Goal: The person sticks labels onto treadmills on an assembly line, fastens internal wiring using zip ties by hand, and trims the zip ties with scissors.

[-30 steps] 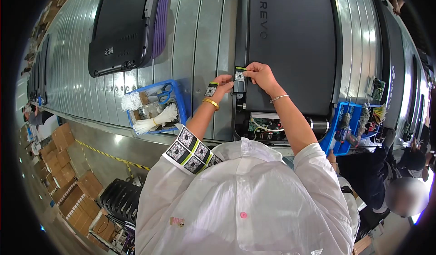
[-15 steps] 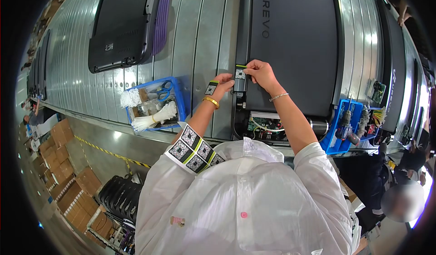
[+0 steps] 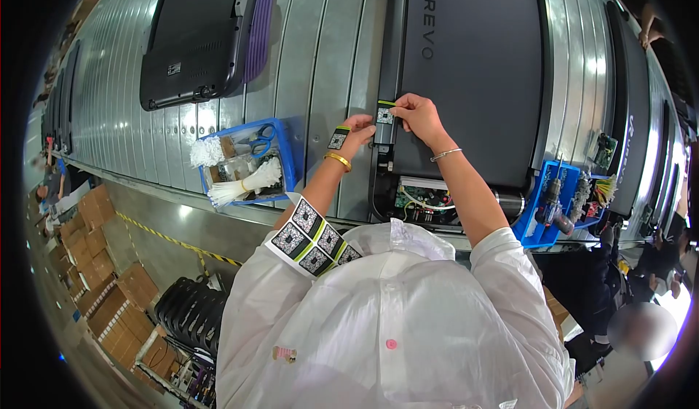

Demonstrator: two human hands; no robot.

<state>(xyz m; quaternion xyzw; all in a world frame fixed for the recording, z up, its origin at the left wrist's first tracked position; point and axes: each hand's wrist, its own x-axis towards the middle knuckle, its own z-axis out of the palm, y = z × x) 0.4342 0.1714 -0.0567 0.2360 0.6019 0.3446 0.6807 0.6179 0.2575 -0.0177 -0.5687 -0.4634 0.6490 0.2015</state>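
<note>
A black treadmill [image 3: 477, 110] with UREVO lettering lies in front of me. On its side rail [image 3: 389, 52] is a QR-code sticker [image 3: 384, 113] with a yellow-green stripe. My right hand [image 3: 421, 120] pinches the right edge of this sticker against the rail. Just left of it, my left hand [image 3: 355, 137] rests at the rail's outer edge, fingers apart and holding nothing. Another QR-code sticker [image 3: 338, 138] clings to the back of that hand. A sheet of similar stickers [image 3: 312, 241] lies over my left forearm and sleeve.
At the left stands a blue bin [image 3: 289, 163] with white cable ties [image 3: 246, 183] and blue scissors [image 3: 263, 141]. A blue tool tray [image 3: 537, 204] with power drivers is at the right. Exposed circuit boards [image 3: 422, 198] show at the treadmill's near end. Another machine [image 3: 191, 52] lies farther left.
Both hands stay almost where they were, the right still pinching the sticker on the rail. The view has shifted very slightly.
</note>
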